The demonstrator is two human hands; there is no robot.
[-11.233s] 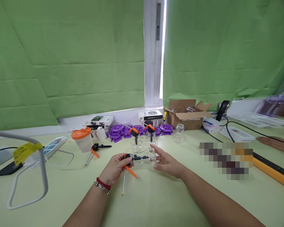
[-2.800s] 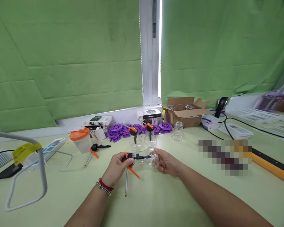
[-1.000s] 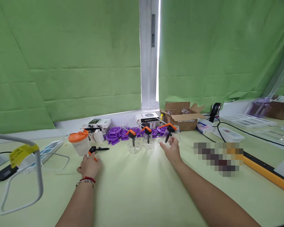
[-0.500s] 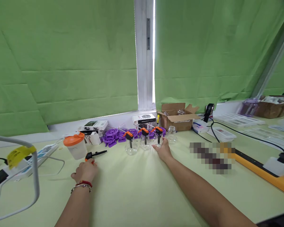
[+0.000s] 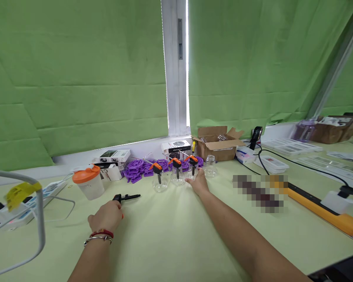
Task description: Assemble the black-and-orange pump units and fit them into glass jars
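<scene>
My left hand (image 5: pixel 106 216) is closed around a black-and-orange sprayer head (image 5: pixel 129 197), whose dark stem points right above the table. Three small clear glass bottles with black-and-orange heads and thin spouts stand in a row: a left bottle (image 5: pixel 160 185), a middle bottle (image 5: pixel 177 178) and a right bottle (image 5: pixel 193 174). My right hand (image 5: pixel 200 183) curls around the right bottle, thumb towards the front; its lower part is partly covered by the hand. Just beyond that hand stands a glass bottle without a head (image 5: pixel 210 168).
Purple plastic parts (image 5: pixel 135 169) lie behind the bottles. An open cardboard box (image 5: pixel 219 149) stands at the back. To the left are an orange-lidded plastic cup (image 5: pixel 90 184), a power strip (image 5: pixel 26 217) and a white cable frame (image 5: pixel 41 219). A yellow-and-black bar (image 5: pixel 314 203) lies right.
My left hand has shifted slightly right and down with the sprayer head, whose stem now reaches further right. My right hand stays at the right bottle. The view has turned slightly.
</scene>
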